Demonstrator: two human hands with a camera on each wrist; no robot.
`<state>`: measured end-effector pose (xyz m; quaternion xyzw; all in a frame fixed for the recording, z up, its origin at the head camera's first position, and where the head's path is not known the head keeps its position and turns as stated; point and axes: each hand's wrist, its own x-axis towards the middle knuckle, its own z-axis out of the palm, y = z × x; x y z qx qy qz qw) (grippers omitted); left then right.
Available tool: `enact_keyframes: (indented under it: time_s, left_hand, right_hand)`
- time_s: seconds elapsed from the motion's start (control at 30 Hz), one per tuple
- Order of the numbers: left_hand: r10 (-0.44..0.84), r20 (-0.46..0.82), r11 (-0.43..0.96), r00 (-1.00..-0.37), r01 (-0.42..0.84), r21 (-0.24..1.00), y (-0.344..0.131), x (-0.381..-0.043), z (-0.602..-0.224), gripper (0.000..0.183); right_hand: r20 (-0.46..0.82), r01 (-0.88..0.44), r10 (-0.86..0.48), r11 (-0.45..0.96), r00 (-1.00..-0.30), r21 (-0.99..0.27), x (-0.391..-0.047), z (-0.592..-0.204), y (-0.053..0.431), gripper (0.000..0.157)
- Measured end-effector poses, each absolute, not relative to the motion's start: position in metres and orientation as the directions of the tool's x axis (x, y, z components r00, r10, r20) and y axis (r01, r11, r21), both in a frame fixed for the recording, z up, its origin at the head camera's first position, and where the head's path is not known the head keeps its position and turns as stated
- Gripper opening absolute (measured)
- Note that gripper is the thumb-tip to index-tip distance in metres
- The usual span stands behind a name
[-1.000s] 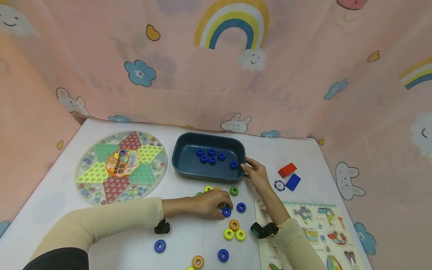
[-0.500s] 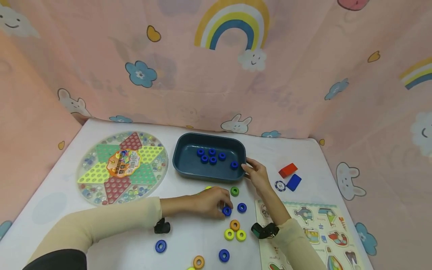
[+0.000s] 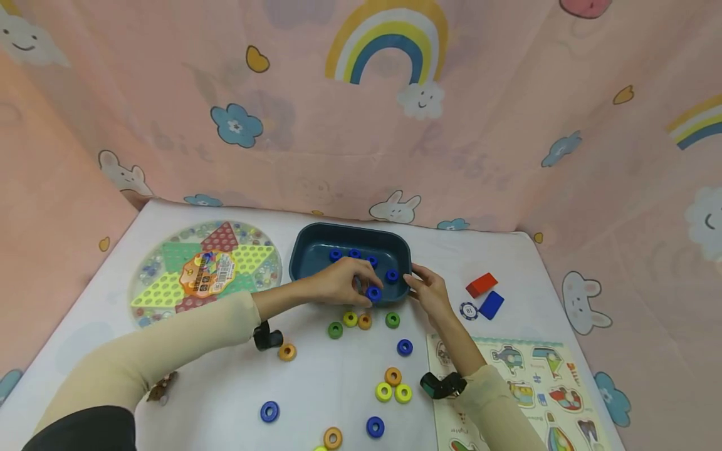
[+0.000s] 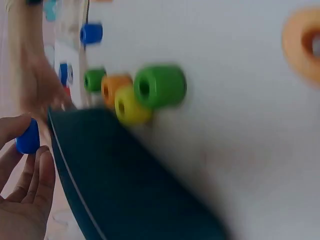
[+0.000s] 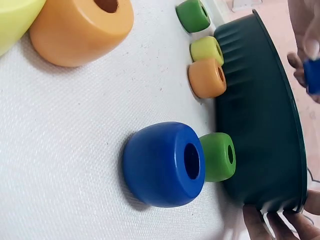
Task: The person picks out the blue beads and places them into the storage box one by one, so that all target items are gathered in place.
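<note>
In the head view my left hand (image 3: 338,282) pinches a blue bead (image 3: 369,289) between thumb and fingertips, over the near edge of a dark teal tray (image 3: 307,250). The left wrist view shows the same blue bead (image 4: 28,137) raised above the tray's rim. My right hand (image 3: 432,295) grips the tray's right end, thumb at the rim and fingers against the outside wall. Several blue beads lie inside the tray, some hidden behind my left hand. Just in front of the tray are a green bead (image 3: 330,327), a yellow bead and an orange bead.
More blue, orange and yellow beads lie scattered nearer the front. A round Chinese checkers board (image 3: 169,254) is at the left, partly under my left forearm. At the right are a red block (image 3: 481,285), a blue block (image 3: 491,305), a poker chip and a picture board (image 3: 536,369).
My left hand has lifted the blue bead off the table and carried it up to the tray's near edge. My right hand stays on the tray.
</note>
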<state>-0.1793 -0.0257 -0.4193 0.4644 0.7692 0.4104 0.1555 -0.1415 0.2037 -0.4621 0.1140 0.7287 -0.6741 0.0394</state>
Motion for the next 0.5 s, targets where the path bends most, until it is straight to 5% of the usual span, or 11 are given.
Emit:
enact_keyframes:
  time_s: [0.3,0.5]
  left_hand:
    - [0.807,0.052,0.372,-0.588,0.575,0.729,-0.03,-0.233,-0.408,0.034]
    - [0.826,-0.022,0.406,-0.563,0.569,0.715,-0.023,-0.262,-0.4,0.034]
  right_hand:
    - [-0.233,0.241,0.123,0.06,-0.965,-0.969,-0.143,-0.463,0.204,0.039]
    - [-0.232,0.241,0.126,0.058,-0.964,-0.969,-0.143,-0.462,0.204,0.039]
